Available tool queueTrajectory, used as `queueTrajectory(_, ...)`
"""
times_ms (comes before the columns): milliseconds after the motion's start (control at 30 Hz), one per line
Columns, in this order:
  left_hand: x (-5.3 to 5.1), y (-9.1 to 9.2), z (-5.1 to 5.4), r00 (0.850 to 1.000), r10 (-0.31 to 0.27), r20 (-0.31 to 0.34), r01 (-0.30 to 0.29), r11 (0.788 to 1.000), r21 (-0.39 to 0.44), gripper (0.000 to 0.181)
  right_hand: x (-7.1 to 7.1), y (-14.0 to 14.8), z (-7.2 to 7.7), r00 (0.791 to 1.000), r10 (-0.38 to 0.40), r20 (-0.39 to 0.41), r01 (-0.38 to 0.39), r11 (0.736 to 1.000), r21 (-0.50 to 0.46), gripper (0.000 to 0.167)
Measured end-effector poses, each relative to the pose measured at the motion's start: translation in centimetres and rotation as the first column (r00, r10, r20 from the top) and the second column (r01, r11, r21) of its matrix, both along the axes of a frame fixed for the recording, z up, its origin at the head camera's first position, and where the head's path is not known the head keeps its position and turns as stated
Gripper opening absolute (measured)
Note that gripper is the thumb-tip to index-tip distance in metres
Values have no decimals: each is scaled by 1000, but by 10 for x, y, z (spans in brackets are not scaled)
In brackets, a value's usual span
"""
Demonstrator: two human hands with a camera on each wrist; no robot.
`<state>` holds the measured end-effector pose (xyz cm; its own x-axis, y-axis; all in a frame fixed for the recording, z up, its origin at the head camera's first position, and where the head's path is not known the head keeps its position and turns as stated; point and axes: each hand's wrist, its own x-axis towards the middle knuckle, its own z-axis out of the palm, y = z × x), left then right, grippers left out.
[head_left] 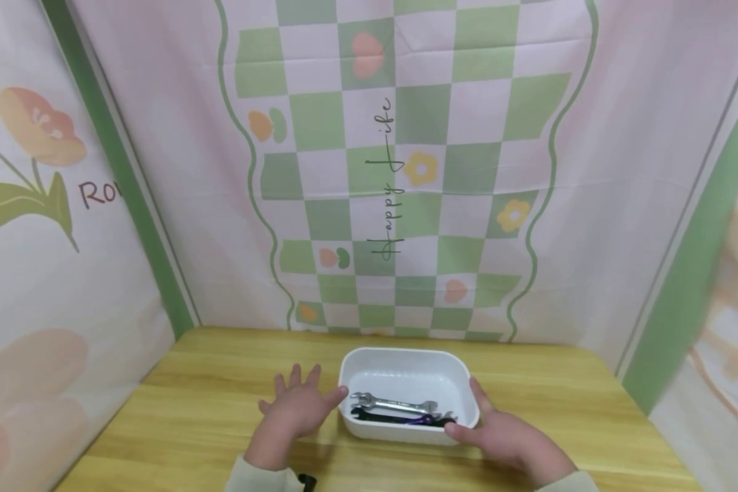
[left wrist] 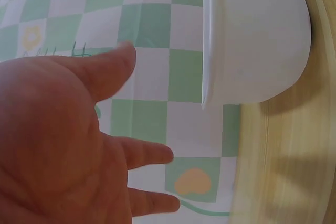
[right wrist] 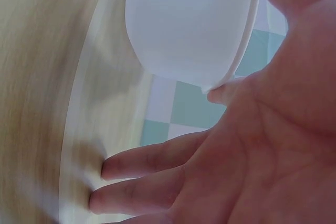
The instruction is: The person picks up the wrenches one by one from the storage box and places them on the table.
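Observation:
A white rectangular container (head_left: 400, 432) stands on the wooden table, holding several open-end wrenches along its near side. Among them are a silver wrench (head_left: 396, 404), a black wrench (head_left: 381, 416) and a purple one (head_left: 423, 420). My left hand (head_left: 298, 410) is left of the container, fingers spread and thumb pointing at its rim; a gap shows in the left wrist view. At the right end, my right hand (head_left: 507, 437) touches the rim with thumb and index finger. Its other fingers stretch out straight below the container (right wrist: 189, 24) in the right wrist view.
The wooden table (head_left: 221, 376) runs back to a hanging cloth (head_left: 369, 171) with green and white checks. Printed cloth also hangs at the left (head_left: 49, 287) and right sides. A small dark piece (head_left: 307, 482) shows at my left cuff.

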<state>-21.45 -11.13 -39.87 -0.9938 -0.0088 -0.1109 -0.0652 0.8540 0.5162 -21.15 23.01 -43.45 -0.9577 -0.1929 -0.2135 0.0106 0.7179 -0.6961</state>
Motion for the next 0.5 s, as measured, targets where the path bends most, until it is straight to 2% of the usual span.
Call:
queueTrajectory(133,-3,-2,-3,997,-79,-14,80,996,45,90,-1,1,-1,1000,-7,8,6,1000,9,118)
queueTrajectory(300,-8,-4,-10,982,-185,-36,188,977,105,90,1,2,-2,1000,-18,7,17,1000,20,118)
queueTrajectory(500,-10,-4,-19,980,-194,-36,197,971,134,89,1,1,-1,1000,-6,-11,6,1000,17,118)
